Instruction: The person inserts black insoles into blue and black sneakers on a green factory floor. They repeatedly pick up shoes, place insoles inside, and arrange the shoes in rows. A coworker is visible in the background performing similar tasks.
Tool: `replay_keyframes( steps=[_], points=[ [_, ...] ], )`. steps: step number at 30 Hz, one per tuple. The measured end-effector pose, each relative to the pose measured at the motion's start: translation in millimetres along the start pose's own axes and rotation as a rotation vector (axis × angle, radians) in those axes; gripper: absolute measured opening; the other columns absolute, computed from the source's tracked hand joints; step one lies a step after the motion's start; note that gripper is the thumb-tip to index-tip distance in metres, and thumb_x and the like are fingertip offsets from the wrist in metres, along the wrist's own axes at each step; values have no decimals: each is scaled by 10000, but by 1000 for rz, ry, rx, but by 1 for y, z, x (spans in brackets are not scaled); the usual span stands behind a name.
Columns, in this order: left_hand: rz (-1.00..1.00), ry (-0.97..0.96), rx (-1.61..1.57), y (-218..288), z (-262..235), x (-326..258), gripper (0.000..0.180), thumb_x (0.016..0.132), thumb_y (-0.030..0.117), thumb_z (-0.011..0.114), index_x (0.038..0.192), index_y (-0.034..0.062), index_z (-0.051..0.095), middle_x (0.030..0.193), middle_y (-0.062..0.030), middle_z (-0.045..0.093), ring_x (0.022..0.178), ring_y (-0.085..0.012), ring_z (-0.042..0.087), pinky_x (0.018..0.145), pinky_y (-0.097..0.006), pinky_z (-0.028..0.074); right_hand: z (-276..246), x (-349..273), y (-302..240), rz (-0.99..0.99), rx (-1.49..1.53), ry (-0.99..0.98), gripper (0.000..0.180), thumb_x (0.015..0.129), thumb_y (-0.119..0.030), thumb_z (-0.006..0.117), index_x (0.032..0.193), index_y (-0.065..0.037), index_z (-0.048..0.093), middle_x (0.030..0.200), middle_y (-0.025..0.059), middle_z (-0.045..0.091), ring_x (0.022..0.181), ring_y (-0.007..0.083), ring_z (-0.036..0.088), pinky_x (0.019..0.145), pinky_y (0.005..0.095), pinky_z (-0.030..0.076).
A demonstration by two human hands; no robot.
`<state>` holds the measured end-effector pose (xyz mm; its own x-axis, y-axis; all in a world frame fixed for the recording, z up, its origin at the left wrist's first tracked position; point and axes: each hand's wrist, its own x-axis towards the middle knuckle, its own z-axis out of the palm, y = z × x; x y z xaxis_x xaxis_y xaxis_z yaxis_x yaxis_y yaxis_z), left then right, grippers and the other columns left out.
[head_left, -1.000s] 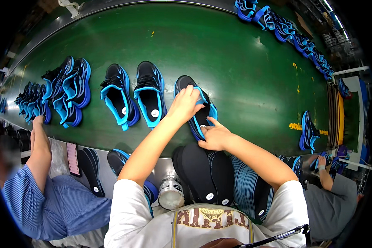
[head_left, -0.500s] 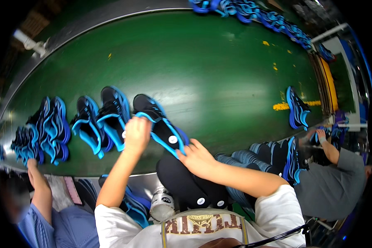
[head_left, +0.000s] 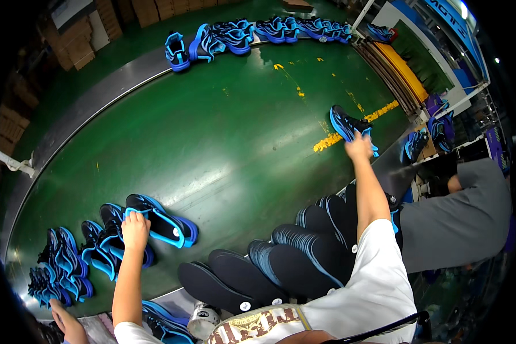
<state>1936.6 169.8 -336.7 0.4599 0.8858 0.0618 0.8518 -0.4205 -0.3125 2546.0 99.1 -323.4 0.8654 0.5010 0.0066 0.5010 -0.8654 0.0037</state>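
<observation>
My left hand (head_left: 136, 232) is closed on the near collar of a black and blue sports shoe (head_left: 165, 222), which lies on the green table. A dark insole with a round white sticker shows inside that shoe. Stretched far to the right, my right hand (head_left: 358, 148) grips the collar of a lone sports shoe (head_left: 344, 123), by the yellow line. Its fingers are slightly blurred. Left of my left hand stand two more shoes of the same kind, one being a sports shoe (head_left: 94, 246) with its opening toward me.
Stacks of dark insoles (head_left: 292, 258) line the near edge, beside a white tin (head_left: 203, 320). More shoes (head_left: 278, 30) stand along the far edge. A co-worker's grey sleeve (head_left: 470, 195) is at right; another person's hand (head_left: 66, 321) is at lower left, near grouped shoes (head_left: 63, 258).
The view has swung to the right. My right hand has let go of the heel of the near shoe and reached right to the lone shoe. My left hand stays on the near shoe.
</observation>
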Motion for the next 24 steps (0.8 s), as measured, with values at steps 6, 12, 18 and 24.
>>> replay_keyframes(
  steps=[6, 12, 18, 24],
  points=[
    [15, -72, -35, 0, -4, 9, 164, 673, 183, 517, 722, 31, 475, 722, -106, 495, 663, -258, 538, 550, -358, 438, 34, 34, 87, 157, 8, -274, 629, 703, -269, 575, 1255, -286, 275, 1324, 151, 196, 1165, 363, 279, 935, 484, 233],
    [-5, -90, -314, -3, -16, 7, 177, 675, 137, 499, 747, -23, 469, 737, -176, 510, 664, -334, 526, 595, -404, 444, 42, 24, 62, -390, 464, -10, 197, 691, -199, 603, 804, -47, 550, 784, 184, 579, 775, 332, 555, 683, 369, 433],
    [-204, 35, -677, 8, -44, 5, 149, 687, 112, 461, 648, -29, 428, 674, -184, 479, 635, -338, 489, 584, -388, 402, 10, -90, -48, -771, 677, -362, 179, 718, -181, 588, 824, -40, 558, 749, 166, 586, 708, 281, 579, 621, 339, 453],
    [-345, 268, -1296, 18, -67, -3, 132, 706, 86, 475, 617, -6, 442, 765, -98, 550, 644, -153, 475, 571, -278, 381, -71, -235, -117, -1277, 433, -909, 551, 764, -237, 509, 1229, -35, 290, 1107, 254, 442, 1023, 355, 442, 871, 378, 356]
  ],
)
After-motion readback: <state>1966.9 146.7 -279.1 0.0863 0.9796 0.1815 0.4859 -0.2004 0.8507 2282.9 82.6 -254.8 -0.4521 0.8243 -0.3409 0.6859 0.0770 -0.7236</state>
